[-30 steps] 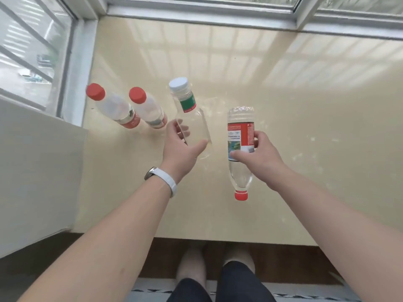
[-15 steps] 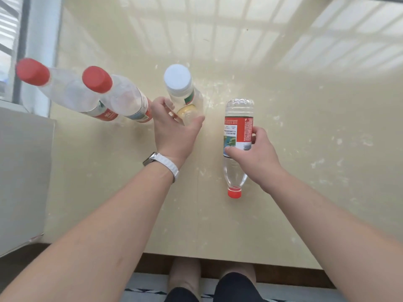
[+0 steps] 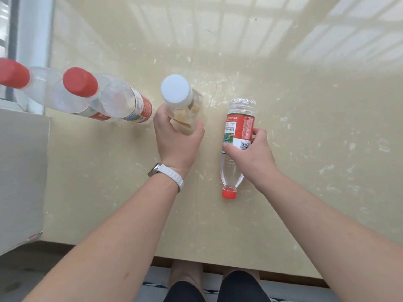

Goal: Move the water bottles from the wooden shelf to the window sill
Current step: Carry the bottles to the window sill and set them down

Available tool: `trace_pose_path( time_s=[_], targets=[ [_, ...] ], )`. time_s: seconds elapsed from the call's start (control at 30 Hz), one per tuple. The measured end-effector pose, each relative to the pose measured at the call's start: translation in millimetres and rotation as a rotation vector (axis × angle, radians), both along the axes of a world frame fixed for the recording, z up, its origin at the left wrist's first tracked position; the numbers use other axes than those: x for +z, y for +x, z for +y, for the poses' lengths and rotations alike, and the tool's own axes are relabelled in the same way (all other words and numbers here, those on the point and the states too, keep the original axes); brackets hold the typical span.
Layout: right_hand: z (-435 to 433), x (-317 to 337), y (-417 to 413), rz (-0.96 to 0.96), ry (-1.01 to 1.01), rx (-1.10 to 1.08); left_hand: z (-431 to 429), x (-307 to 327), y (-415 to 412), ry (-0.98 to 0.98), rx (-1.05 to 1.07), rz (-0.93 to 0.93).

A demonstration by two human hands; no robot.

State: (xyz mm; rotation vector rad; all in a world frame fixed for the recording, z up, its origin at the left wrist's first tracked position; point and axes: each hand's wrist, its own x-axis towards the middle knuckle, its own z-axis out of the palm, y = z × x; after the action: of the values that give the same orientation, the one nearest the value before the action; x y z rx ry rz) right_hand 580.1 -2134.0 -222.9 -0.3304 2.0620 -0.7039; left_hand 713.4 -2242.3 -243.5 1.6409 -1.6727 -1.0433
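The cream window sill (image 3: 283,94) fills most of the view, glossy and flecked with pale marks. Everything below is placed against the white-capped bottle (image 3: 180,103), which stands upright on the sill near its middle.

The left hand (image 3: 177,136) is wrapped round the lower body of that white-capped bottle from the near side, thumb on the left and fingers curled round the right, closed snugly on it. A white watch band (image 3: 172,174) sits on that wrist.

To the right of the white-capped bottle, the right hand (image 3: 250,153) is closed round the red-labelled bottle (image 3: 236,138), gripping it at the label with the thumb across the near edge. This bottle is held upside down, its red cap (image 3: 229,193) pointing toward the person and its base toward the window; whether it touches the sill cannot be told.

To the left of the white-capped bottle stand two red-capped bottles, the nearer one (image 3: 117,101) just beside it, the farther one (image 3: 41,88) by the window frame (image 3: 35,40).
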Motion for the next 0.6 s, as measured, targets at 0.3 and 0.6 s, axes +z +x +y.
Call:
trace_pose_path(
  time_s=[0.3, 0.6],
  targets=[
    [3.1, -2.0, -6.6, -0.045, -0.005, 0.061, -0.3, 2.0, -11.7, -0.035, 0.109, -0.041],
    [4.8, 11.7, -8.4, -0.04, 0.005, 0.121, 13.4, 29.0, 12.4, 0.159, 0.106, -0.086]
  ],
)
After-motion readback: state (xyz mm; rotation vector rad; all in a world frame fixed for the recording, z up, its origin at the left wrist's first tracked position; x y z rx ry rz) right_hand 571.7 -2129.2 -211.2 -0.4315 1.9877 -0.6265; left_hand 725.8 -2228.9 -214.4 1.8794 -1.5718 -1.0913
